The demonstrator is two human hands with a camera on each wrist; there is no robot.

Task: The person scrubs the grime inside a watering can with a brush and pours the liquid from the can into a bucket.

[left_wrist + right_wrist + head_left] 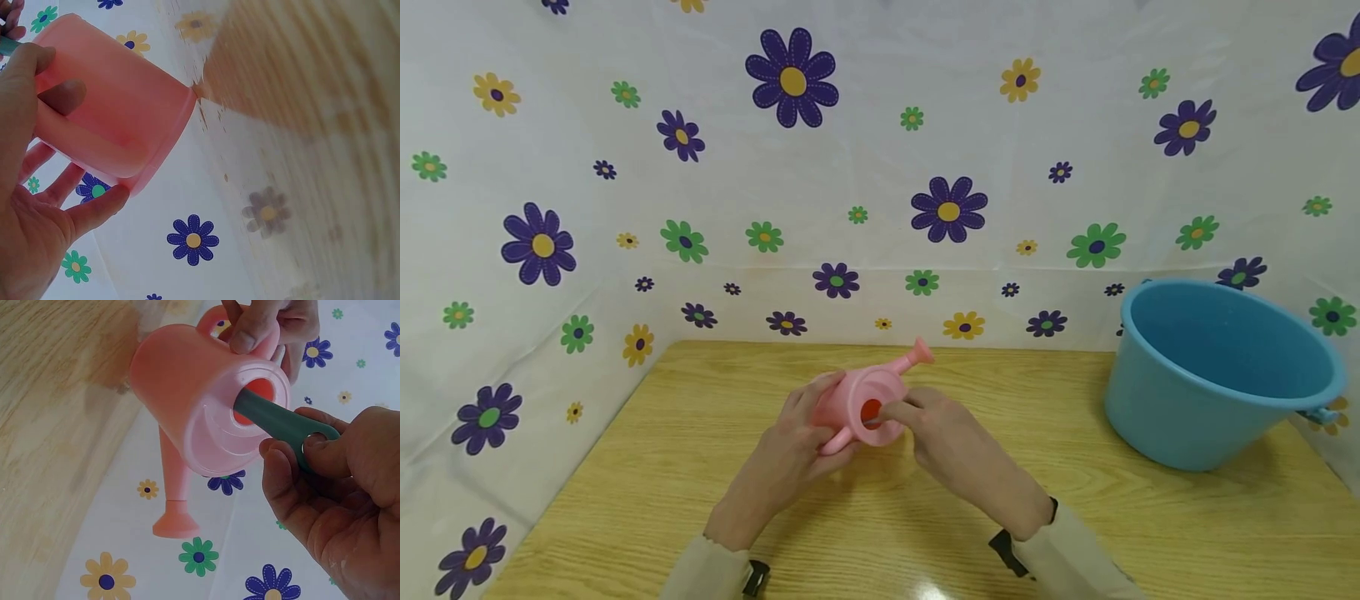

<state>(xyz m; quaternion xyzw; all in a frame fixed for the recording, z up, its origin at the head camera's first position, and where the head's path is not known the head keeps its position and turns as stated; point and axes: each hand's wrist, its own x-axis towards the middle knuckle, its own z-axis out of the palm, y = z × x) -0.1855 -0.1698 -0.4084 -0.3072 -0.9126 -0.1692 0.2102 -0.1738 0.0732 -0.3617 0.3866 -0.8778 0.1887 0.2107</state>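
A pink watering can is tipped on the table so that its round opening faces me, its spout pointing to the far right. My left hand holds it by the handle, with fingers also along the body. In the right wrist view, my right hand pinches a dark green handle with a hole near its end. That handle's front part runs into the can's opening, where its far end is hidden, so I cannot tell what kind of tool it is. Red-orange shows inside the opening.
A large light-blue bucket stands at the right of the wooden table. Behind and on the left hangs a white cloth printed with purple, green and yellow flowers.
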